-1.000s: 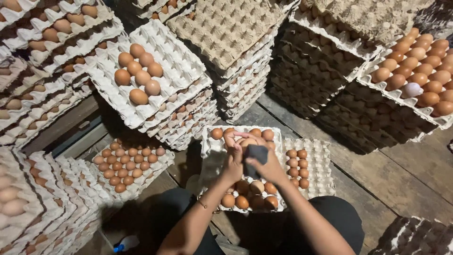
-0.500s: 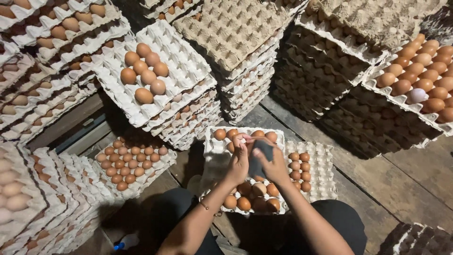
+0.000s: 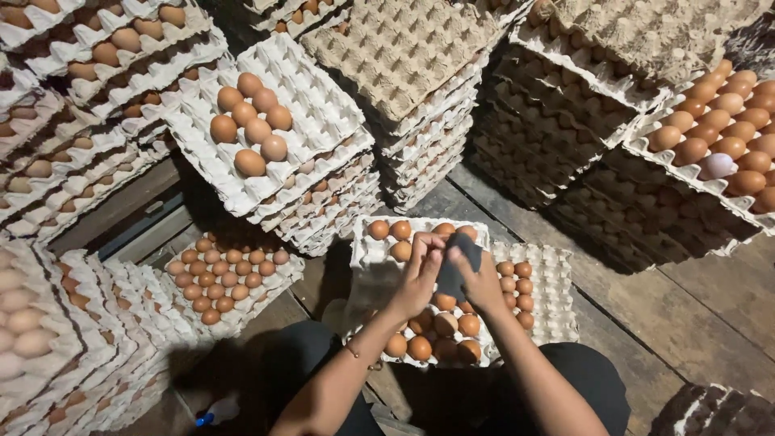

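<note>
Left stack: a white tray (image 3: pixel 315 121) with seven brown eggs (image 3: pixel 252 121) sits tilted on top.
Left hand (image 3: pixel 420 278): grip closed around an egg, mostly hidden, above the front tray (image 3: pixel 367 278).
Right hand (image 3: pixel 478 282): grip clamped on a dark cloth (image 3: pixel 457 262), pressed against the left hand.
Right stack: trays full of brown eggs, one pale egg (image 3: pixel 715 165).

Egg sorting or storage room, likely farm or warehouse: stacks of pulp egg trays (image 3: pixel 420 89) all round, many filled with brown eggs (image 3: pixel 250 129), on a rough wooden plank floor (image 3: pixel 694 307), dim lighting.
</note>
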